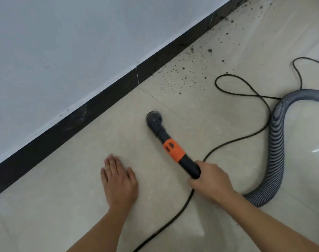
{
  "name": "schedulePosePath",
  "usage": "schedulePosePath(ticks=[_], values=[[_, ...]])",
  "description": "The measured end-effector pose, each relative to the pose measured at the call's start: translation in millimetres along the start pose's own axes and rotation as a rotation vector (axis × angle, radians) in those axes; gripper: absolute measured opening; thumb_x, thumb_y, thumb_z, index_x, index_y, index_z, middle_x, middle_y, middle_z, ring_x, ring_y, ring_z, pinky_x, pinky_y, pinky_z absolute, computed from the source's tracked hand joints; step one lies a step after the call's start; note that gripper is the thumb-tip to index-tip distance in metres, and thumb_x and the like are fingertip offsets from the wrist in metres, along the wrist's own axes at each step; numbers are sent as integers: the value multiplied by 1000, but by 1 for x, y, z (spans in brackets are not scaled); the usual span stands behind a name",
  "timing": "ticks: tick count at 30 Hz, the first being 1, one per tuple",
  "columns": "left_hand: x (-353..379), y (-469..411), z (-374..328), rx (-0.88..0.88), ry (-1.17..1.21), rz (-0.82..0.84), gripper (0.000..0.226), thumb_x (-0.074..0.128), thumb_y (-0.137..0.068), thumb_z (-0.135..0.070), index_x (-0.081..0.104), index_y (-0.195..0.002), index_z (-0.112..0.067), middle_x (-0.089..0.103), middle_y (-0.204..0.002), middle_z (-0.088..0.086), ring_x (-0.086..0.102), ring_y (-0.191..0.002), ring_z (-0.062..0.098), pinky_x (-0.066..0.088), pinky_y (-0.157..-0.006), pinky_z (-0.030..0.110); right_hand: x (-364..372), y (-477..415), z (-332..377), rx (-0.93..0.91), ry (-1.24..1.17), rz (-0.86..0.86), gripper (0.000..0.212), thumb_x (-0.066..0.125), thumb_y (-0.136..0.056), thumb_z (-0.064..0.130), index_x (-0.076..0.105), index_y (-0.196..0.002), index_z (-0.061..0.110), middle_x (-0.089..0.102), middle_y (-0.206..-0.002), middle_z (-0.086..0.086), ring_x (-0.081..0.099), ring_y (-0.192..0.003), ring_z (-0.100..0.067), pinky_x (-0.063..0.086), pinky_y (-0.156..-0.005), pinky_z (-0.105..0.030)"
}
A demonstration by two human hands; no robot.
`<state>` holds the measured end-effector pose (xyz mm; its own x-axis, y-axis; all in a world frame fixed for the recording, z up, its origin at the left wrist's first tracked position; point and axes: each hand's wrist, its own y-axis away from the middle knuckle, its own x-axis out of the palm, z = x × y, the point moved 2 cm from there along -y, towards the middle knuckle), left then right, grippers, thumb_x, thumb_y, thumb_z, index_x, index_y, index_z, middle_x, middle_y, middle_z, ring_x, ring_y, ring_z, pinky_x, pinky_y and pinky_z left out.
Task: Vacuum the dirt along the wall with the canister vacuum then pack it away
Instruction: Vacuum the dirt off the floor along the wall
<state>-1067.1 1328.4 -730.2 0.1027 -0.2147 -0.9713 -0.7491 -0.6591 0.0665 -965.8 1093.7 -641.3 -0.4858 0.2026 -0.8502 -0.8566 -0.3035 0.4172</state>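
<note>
Black wand plastic sits inside the curled fingers of the right hand. They wrap its rear end, behind the orange band, a grip that seems meant to steer the round brush low over the floor. The left hand lies palm down on the tile, fingers straight and close together, probably propping a crouched body.

The brush rests on clean-looking tile near the black skirting under the wall. The dirt, dark crumbs scattered along the skirting, lies well ahead of it and unswept, so the vacuuming looks only partly done.

From the right wrist the grey ribbed hose bends away to the right edge, slack enough to let the wand reach forward. A black cord loops loosely beside it and runs under the right hand; it could snag.

No canister is in view, so what it has collected cannot be told.
</note>
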Motion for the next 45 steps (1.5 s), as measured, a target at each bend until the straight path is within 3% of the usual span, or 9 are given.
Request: schedulePosePath(ticks=[2,5,11,15,18,23,30,38,45], values=[[-1,0,0,-8,3,5,74,8,-91,-43,21,-151,-1,19,-159,14,11,-148,26,6,-121,42,11,15,9,-84,64,67,18,58,-79,40,49,-90,30,60,-83,4,64,-85,-22,40,-65,-30],[0,0,0,-3,-22,34,75,6,-91,-44,18,-152,-2,16,-160,13,8,-149,26,5,-121,42,1,-6,7,-33,35,51,19,61,-79,39,50,-92,29,55,-80,6,64,-86,-24,39,-64,-29],[1,-12,-3,116,-151,113,80,-1,-90,-53,9,-154,-6,0,-160,20,-5,-149,34,-1,-120,50,-47,-74,-19,69,-347,-149,37,68,-81,43,45,-105,25,64,-84,-3,67,-62,-24,57,-65,-39],[4,-68,-38,151,-131,132,83,-7,-87,-59,-3,-154,-9,-11,-160,20,-14,-147,34,-5,-119,52,-48,-88,-20,80,-210,-203,28,62,-85,38,47,-103,23,62,-82,-2,63,-69,-23,50,-61,-34],[13,-108,-68,102,-112,102,77,5,-94,-58,-2,-154,-10,-10,-159,21,-13,-147,35,-4,-118,55,-48,-97,-7,66,-82,-191,24,60,-83,37,47,-101,28,60,-84,4,59,-76,-23,40,-62,-32],[17,-123,-75,105,-128,72,77,9,-93,-56,5,-154,-9,-3,-159,24,-8,-148,37,-4,-118,55,-35,-118,27,-42,36,-192,23,58,-84,43,43,-95,29,52,-73,5,51,-69,-23,34,-59,-31],[19,-124,-74,90,-110,92,77,6,-92,-55,5,-154,-11,-6,-160,20,-12,-148,34,-7,-118,54,-74,-185,17,156,-175,-321,25,64,-79,37,55,-95,21,57,-76,-1,56,-72,-28,39,-62,-32],[20,-125,-75,93,-105,63,75,10,-93,-54,16,-154,-11,5,-160,21,-2,-149,35,-2,-119,54,-51,-181,51,-86,34,-216,21,61,-80,38,49,-91,26,53,-72,3,52,-68,-25,35,-59,-30],[20,-124,-74,106,-115,33,75,9,-94,-55,15,-154,-11,3,-160,20,-4,-149,35,-6,-117,51,-91,-230,22,-2,-12,-287,20,65,-78,36,55,-88,23,58,-74,1,57,-69,-25,38,-60,-30]])
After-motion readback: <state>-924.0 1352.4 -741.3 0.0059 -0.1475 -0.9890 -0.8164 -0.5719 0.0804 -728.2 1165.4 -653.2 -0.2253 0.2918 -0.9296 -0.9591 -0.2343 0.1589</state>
